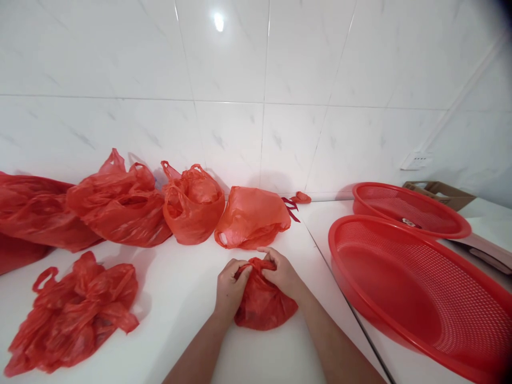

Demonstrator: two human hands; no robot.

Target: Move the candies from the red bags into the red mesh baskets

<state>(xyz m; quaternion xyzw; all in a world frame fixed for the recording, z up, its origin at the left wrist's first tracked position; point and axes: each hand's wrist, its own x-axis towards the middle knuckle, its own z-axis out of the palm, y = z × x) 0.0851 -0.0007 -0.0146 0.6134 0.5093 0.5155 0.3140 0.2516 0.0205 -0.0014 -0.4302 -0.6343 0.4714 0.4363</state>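
A small red plastic bag [262, 304] lies on the white counter [188, 298] in front of me. My left hand [230, 288] pinches the bag's top from the left with its fingers curled in. My right hand [282, 273] grips the same knot of plastic from the right. Both hands meet over the bag's gathered mouth.
Several more red plastic bags sit along the tiled wall: one [252, 217] just behind my hands, one [194, 205], one [120, 205], and a crumpled one [74, 312] at front left. Two red mesh baskets [420, 282] [408, 209] fill the right side. A brown box [440, 192] stands behind them.
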